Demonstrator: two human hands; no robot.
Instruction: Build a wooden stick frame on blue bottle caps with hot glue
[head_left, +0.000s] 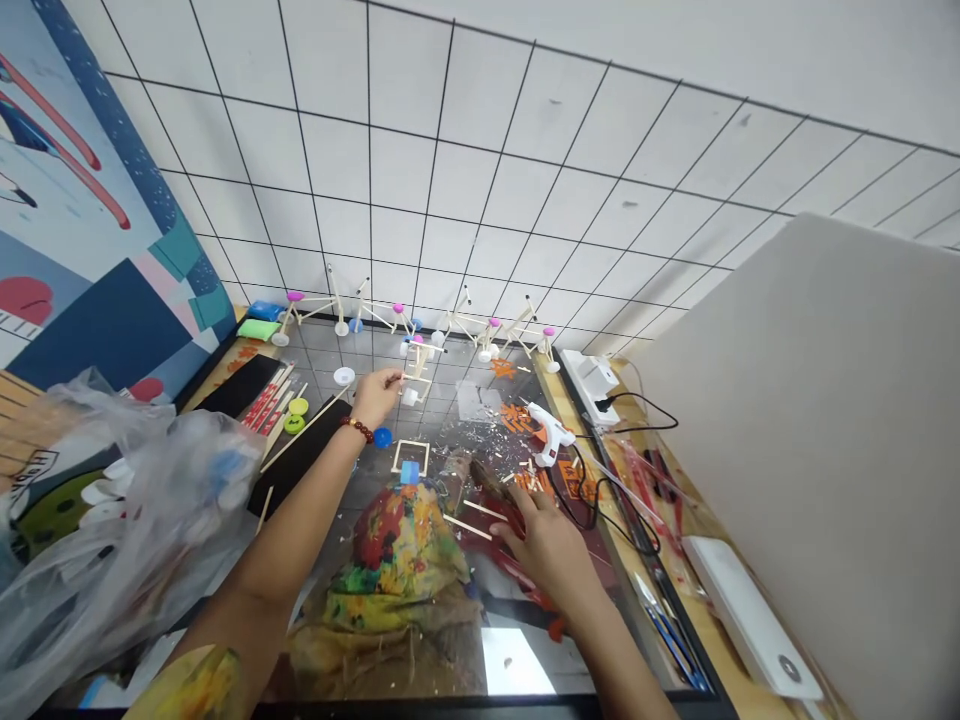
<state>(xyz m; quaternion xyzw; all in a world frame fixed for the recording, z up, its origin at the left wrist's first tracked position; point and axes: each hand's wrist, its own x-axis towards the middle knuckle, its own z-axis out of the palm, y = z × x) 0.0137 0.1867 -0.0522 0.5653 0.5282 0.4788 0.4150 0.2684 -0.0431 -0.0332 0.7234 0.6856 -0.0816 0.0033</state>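
Note:
My left hand [381,393] reaches to the far middle of the table, fingers pinched at a small stick model [417,385] with white wheels and a pink cap. My right hand [546,545] is low over the table, thumb and fingers apart. Its fingertips are close to thin wooden sticks [469,527] and a dark brown piece [487,480], whose kind I cannot make out. A square stick frame [411,457] with a blue piece at its lower edge lies between the hands.
Several similar stick models [465,322] line the wall. A white glue gun [551,432] lies at right, cord trailing near a power strip [589,385]. Small scraps [480,440] litter the tabletop. At left are a plastic bag [150,480] and yellow-green caps [295,415]; scissors [671,630] lie right.

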